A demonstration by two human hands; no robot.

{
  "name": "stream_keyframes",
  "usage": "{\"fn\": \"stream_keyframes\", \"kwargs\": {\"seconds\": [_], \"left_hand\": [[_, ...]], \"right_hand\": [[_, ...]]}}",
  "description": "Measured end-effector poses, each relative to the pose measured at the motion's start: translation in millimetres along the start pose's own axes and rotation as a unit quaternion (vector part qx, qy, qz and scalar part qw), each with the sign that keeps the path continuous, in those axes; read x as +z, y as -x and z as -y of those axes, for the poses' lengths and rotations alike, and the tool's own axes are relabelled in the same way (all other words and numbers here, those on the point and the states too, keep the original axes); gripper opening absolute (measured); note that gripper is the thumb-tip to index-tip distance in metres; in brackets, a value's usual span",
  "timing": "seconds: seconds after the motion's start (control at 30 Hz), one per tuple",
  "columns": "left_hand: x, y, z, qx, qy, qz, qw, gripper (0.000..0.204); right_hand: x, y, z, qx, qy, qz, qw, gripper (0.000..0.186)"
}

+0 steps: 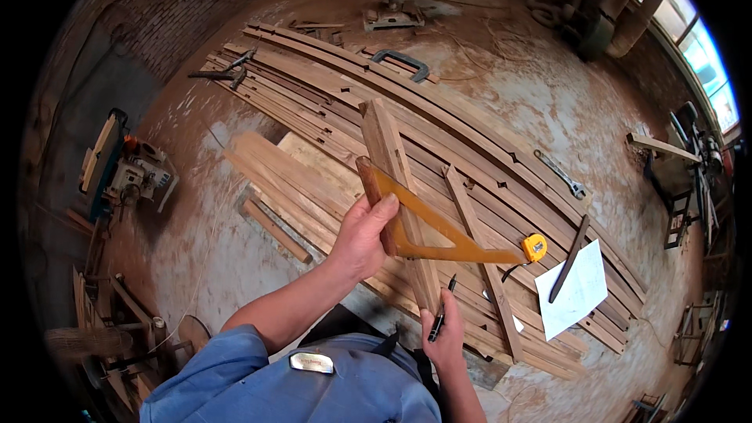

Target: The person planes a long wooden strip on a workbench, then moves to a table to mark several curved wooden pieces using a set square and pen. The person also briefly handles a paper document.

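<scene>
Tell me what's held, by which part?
Left hand: triangular square, by its wooden stock. Right hand: black pen by its barrel, wooden bar by its near end.

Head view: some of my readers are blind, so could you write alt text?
A person's left hand holds an amber triangular square across a wooden bar, while the right hand grips the bar's near end and a pen. Beneath lie long wooden strips; a yellow tape measure and white paper are to the right.

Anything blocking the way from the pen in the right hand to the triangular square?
Nothing visible does. The pen points up from the right hand, beside the long wood piece; the triangular square lies across that piece, and the left hand grips its far-left side.
</scene>
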State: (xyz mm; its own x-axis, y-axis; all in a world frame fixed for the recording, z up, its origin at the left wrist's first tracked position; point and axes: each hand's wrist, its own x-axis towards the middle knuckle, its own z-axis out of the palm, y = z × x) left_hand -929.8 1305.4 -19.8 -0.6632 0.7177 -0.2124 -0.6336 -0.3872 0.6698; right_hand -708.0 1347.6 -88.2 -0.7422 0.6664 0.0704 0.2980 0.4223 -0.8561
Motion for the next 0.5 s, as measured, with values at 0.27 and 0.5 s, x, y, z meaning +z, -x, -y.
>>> {"fn": "stream_keyframes", "kwargs": {"seconds": [0.27,0.5], "left_hand": [[12.9,23.9,0.3,0.016,0.002,-0.032,0.999,0.032],[10.1,30.5,3.5,0.029,0.001,-0.041,0.999,0.029]], "right_hand": [[-9.8,10.5,6.5,-0.041,0.012,0.016,0.999,0.05],[-14.5,16.1,6.8,-0.039,-0.005,0.033,0.999,0.05]]}}
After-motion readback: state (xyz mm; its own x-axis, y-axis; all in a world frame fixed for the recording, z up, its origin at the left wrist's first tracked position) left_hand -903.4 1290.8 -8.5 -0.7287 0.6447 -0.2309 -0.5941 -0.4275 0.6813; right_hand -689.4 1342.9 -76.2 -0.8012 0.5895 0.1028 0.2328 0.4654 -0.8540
